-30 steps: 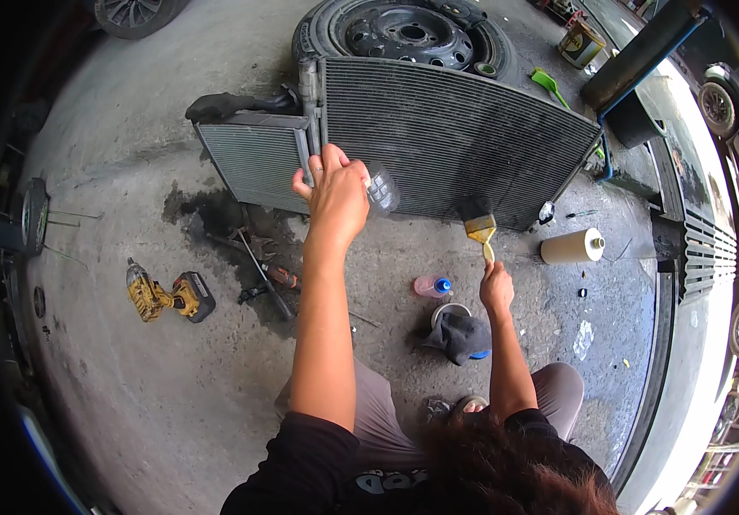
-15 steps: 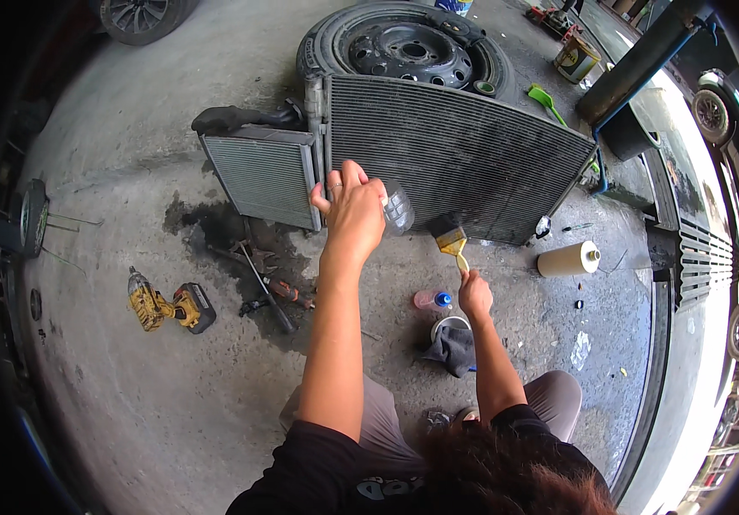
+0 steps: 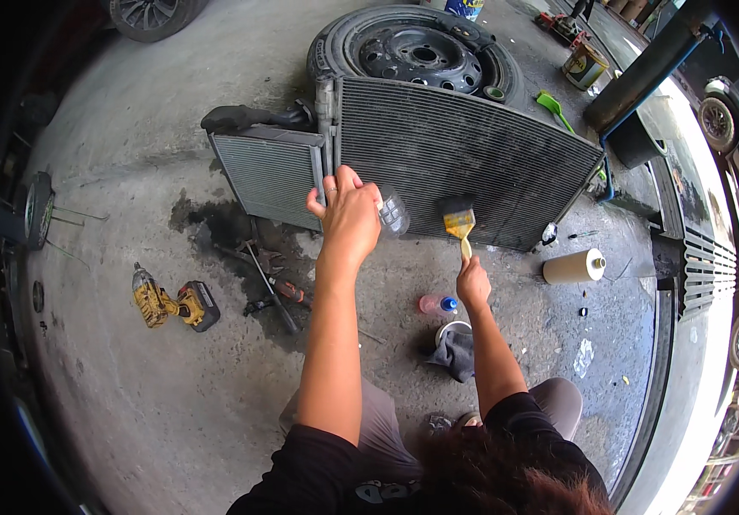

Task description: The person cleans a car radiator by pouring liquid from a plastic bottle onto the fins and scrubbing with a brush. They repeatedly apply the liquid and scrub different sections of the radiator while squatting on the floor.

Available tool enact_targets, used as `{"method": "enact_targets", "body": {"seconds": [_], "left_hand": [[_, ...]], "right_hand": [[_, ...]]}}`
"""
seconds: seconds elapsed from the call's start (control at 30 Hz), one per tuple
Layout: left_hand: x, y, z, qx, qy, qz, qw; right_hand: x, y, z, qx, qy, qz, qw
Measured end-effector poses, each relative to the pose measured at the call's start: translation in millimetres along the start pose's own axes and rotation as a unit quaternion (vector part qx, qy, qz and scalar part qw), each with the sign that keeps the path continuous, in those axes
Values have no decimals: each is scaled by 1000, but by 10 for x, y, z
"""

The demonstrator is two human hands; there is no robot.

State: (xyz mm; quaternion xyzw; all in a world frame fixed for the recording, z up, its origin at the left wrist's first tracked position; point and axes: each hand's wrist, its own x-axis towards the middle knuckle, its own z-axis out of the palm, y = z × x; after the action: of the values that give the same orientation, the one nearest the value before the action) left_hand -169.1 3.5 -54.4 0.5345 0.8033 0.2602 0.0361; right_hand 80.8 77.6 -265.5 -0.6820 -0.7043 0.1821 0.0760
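A large, dark finned radiator [image 3: 438, 129] stands on edge in front of me, wet and blackened in its middle. My left hand [image 3: 348, 215] is closed on a clear plastic bottle [image 3: 394, 213], held tilted before the radiator's lower left part. My right hand [image 3: 473, 283] grips the handle of a paintbrush [image 3: 460, 226] with a yellow ferrule. Its dark bristles, smeared by motion, are against or very near the lower fins. Left of the large radiator, a smaller finned radiator [image 3: 271, 176] stands at an angle.
Behind the radiators lies a wheel [image 3: 416, 56]. A cordless impact wrench [image 3: 174, 300] and screwdriver [image 3: 290, 293] are on the floor at left. Nearer right are a small pink bottle [image 3: 436, 305], a grey cloth [image 3: 453, 354] over a white container, and a beige cylinder [image 3: 575, 266].
The paintbrush has moved up over the radiator's lower fins in my right hand. My left hand and the bottle keep nearly the same place; the view has shifted slightly.
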Motion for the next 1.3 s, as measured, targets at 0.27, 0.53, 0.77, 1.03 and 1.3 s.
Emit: {"method": "enact_targets", "body": {"seconds": [0.27,0.53,0.77,1.03,1.3], "left_hand": [[14,-48,-30,-3,-9,-12,1000],[44,-22,83,-4,-23,-15,1000],[76,-110,35,-9,-12,-24,1000],[93,-92,55,-11,-32,-23,999],[68,-149,56,2,-48,-34,998]], "right_hand": [[-10,-391,-848,-8,101,-130,986],[407,-852,-1531,-95,140,-139,976],[442,737,-2279,-155,220,170,948],[-44,-1628,-1456,-73,213,-61,972],[-65,-2020,-1732,-53,130,-193,971]]}}
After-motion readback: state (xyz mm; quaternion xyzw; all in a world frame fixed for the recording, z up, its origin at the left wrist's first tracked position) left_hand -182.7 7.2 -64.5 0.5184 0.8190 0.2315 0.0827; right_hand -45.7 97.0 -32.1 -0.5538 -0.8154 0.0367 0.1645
